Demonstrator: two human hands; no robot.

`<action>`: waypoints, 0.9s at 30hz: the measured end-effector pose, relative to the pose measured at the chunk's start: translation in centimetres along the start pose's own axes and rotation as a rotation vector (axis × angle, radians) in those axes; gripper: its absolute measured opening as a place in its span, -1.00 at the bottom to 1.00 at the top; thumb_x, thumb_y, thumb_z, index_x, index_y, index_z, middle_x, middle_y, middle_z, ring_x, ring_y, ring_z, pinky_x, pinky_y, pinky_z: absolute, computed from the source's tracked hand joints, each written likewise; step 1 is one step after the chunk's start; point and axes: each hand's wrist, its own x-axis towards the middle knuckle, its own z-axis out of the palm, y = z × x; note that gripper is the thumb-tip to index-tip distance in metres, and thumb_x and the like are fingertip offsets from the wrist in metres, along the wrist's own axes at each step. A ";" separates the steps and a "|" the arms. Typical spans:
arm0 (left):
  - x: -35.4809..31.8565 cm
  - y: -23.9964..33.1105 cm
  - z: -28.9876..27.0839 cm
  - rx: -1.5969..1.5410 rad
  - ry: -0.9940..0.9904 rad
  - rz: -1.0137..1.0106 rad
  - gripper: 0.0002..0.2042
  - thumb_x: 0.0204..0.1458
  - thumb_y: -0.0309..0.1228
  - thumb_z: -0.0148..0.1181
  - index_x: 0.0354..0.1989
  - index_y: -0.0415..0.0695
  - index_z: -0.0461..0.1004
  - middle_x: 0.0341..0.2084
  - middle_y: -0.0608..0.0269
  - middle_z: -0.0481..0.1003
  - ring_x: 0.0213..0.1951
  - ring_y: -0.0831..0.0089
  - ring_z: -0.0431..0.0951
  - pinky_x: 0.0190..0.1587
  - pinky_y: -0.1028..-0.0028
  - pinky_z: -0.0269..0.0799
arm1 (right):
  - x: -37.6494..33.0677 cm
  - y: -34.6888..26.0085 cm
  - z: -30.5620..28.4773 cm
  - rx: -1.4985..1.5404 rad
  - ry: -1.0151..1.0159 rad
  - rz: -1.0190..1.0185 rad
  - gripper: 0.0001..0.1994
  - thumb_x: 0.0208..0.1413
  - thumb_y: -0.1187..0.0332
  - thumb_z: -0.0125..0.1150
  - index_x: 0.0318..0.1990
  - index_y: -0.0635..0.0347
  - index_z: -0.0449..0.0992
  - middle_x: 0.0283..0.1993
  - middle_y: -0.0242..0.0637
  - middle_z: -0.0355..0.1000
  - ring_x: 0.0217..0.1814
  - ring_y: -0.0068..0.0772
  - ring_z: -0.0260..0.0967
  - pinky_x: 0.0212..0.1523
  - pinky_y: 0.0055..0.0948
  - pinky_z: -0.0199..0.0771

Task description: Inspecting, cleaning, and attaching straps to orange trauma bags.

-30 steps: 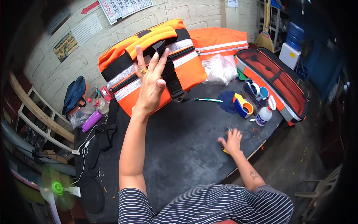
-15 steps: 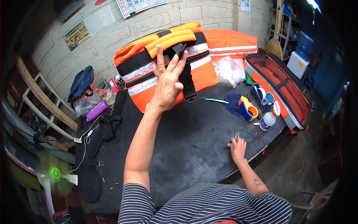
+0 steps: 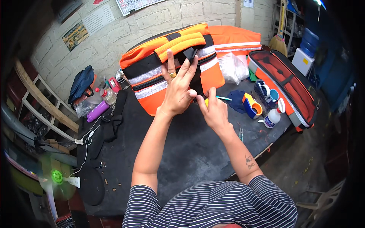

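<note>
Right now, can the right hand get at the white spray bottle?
Probably yes: nothing blocks the spray bottle from its near side. But the right hand seems to hold a small yellow item, which may need setting down first.

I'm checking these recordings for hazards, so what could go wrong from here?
The right hand holds a mostly hidden yellow item close to the left thumb; if it is sharp, a slip might nick the thumb or bag.

The left hand rests spread against the bag's front, so the bag could shift under uneven pressure.

The spray bottle stands near the table's right edge and could be knocked off.
</note>
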 end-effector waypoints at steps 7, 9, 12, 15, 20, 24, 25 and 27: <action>-0.6 -0.1 0.5 0.012 0.005 0.003 -0.03 -0.02 0.40 -0.74 0.33 -0.14 0.06 0.30 -0.04 0.08 0.38 -0.07 -0.52 0.22 -0.03 -0.82 | -0.3 0.1 0.5 0.046 0.015 0.110 -0.66 0.01 0.31 0.19 -0.20 0.28 0.18 -0.39 0.08 0.44 -0.33 0.20 0.43 -0.37 -0.06 0.41; -0.7 -0.1 0.7 0.010 0.014 0.026 -0.06 0.01 0.38 -0.71 0.33 -0.14 0.06 0.31 -0.04 0.06 0.38 -0.09 -0.52 0.21 -0.04 -0.85 | -0.4 0.4 0.6 0.022 0.034 0.074 -0.66 0.02 0.30 0.18 -0.21 0.27 0.17 -0.44 0.07 0.44 -0.38 0.17 0.44 -0.40 -0.06 0.42; -0.8 0.1 0.6 0.006 0.010 0.023 -0.06 0.01 0.38 -0.70 0.34 -0.14 0.06 0.31 -0.04 0.05 0.38 -0.09 -0.51 0.21 -0.03 -0.85 | -0.8 -0.3 0.4 0.026 0.037 0.029 -0.66 0.01 0.28 0.18 -0.23 0.27 0.16 -0.50 0.04 0.43 -0.42 0.14 0.45 -0.44 -0.07 0.43; -0.9 0.4 0.5 0.006 -0.015 -0.028 0.01 -0.06 0.44 -0.77 0.33 -0.12 0.08 0.29 -0.06 0.10 0.38 -0.06 -0.54 0.22 -0.03 -0.76 | -1.3 -1.1 0.7 0.079 0.044 -0.001 -0.63 -0.01 0.27 0.21 -0.24 0.25 0.16 -0.51 0.00 0.42 -0.43 0.13 0.45 -0.44 -0.08 0.44; -1.2 0.1 0.7 0.029 0.013 0.022 -0.06 0.00 0.39 -0.71 0.34 -0.14 0.06 0.31 0.01 0.06 0.38 -0.10 -0.50 0.23 -0.03 -0.83 | -1.6 -0.9 1.3 0.100 -0.025 0.072 -0.65 0.01 0.31 0.22 -0.24 0.27 0.16 -0.44 0.05 0.40 -0.35 0.20 0.42 -0.40 -0.08 0.40; -2.2 0.3 0.3 0.084 0.026 0.014 -0.11 0.04 0.35 -0.58 0.32 -0.15 0.10 0.24 -0.05 0.15 0.38 -0.13 -0.45 0.25 -0.05 -0.68 | -3.6 2.9 1.1 0.157 0.119 0.080 -0.71 0.13 0.17 0.10 -0.22 0.19 0.24 -0.46 -0.04 0.42 -0.38 0.12 0.44 -0.40 -0.09 0.39; -3.0 0.3 0.1 0.092 0.022 0.002 -0.13 0.06 0.34 -0.55 0.32 -0.14 0.09 0.23 -0.07 0.16 0.38 -0.13 -0.43 0.26 -0.04 -0.67 | -4.6 5.1 1.4 0.096 0.147 0.125 -0.69 0.14 0.12 0.09 -0.22 0.17 0.24 -0.46 -0.05 0.43 -0.39 0.12 0.45 -0.39 -0.07 0.40; -4.3 0.6 0.1 0.130 0.027 -0.030 -0.16 0.09 0.31 -0.54 0.32 -0.14 0.11 0.25 -0.05 0.15 0.38 -0.11 -0.42 0.27 -0.01 -0.70 | -7.1 11.0 1.3 -0.162 0.024 0.311 -0.67 0.14 0.07 0.06 -0.23 0.14 0.24 -0.46 -0.04 0.47 -0.39 0.10 0.46 -0.39 -0.06 0.41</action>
